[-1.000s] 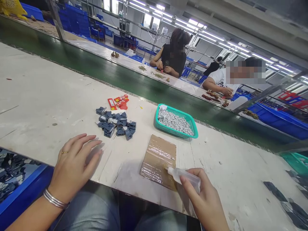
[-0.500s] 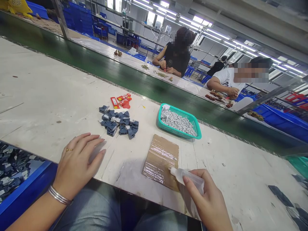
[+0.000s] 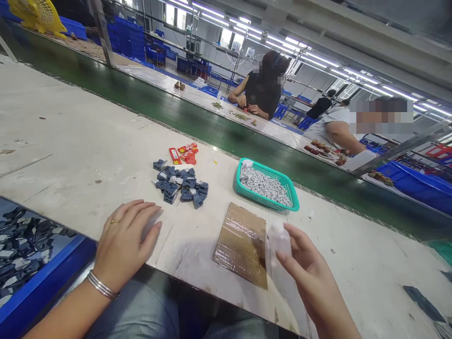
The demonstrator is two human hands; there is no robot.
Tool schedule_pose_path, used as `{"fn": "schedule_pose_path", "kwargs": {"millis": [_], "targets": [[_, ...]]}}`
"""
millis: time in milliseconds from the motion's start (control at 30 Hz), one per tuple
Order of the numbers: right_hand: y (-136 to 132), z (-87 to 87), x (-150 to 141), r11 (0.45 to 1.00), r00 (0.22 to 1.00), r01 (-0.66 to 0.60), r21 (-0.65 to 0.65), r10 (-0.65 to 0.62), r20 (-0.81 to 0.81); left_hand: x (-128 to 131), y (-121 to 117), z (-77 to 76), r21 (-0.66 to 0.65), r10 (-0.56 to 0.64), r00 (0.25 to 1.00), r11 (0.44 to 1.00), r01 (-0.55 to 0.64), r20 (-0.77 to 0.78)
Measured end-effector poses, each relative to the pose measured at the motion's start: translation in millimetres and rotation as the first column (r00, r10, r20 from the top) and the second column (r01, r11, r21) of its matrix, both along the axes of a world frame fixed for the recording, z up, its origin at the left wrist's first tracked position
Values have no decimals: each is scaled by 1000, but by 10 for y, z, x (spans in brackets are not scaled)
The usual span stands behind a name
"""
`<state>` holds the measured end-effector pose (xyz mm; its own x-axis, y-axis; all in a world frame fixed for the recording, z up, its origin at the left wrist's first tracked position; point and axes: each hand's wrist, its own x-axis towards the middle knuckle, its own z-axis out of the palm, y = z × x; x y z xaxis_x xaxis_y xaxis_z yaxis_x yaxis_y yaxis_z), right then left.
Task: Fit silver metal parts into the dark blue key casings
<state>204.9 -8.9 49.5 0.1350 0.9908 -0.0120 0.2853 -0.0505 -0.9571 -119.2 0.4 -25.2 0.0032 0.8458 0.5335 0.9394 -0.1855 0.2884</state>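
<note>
"While a white workbench (image 3: 88, 117) is seen beside a green conveyor belt (image 3: 141, 101), can the print on the red packets (image 3: 174, 155) be read?"

"No, it is too small. A translucent squeeze bottle (image 3: 278, 240) is gripped upright, partly hidden, by the right hand (image 3: 310, 278); the left hand (image 3: 123, 240) is laid open on the workbench."

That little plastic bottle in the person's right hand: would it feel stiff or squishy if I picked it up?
The bottle looks thin-walled and translucent, so it is probably light and squishy when squeezed. Its smooth plastic might feel slightly slippery. Its rounded body could perhaps roll if laid on the bench.
</note>
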Motion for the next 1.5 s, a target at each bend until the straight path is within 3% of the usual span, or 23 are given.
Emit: {"fn": "schedule_pose_path", "kwargs": {"millis": [133,300,433,567,667,767,867,1000,1200,1500], "targets": [[560,52,-369,975,955,-197,103,167,244,-3,-1,-2,-12,10,1000,1000,-10,4],[1280,-138,-934,971,904,-167,172,81,420,16,-3,13,-36,13,1000,999,-12,21],[1510,-270,-1115,974,880,-126,186,23,474,22,-48,56,-52,5,997,999,-1,77],[1278,-277,-1111,964,894,-71,256,-52,444,-134,114,165,-55,-11,983,998,21,182],[992,-323,-1175,951,911,-27,307,-103,399,-317,559,288,-51,-30,973,998,43,227],[865,-433,-1359,949,921,-126,290,3,388,-399,1102,383,-80,-102,974,990,120,201],[886,-518,-1570,943,915,-214,255,102,390,-326,1397,387,-131,-164,972,974,186,166],[801,-541,-1710,961,924,-177,214,88,371,-128,1238,299,-170,-183,971,963,208,150],[359,-563,-1671,978,926,-123,170,52,373,150,808,274,-162,-171,973,967,196,158],[138,-469,-1442,937,859,-317,147,217,464,258,508,314,-218,-121,986,965,144,114]]}}
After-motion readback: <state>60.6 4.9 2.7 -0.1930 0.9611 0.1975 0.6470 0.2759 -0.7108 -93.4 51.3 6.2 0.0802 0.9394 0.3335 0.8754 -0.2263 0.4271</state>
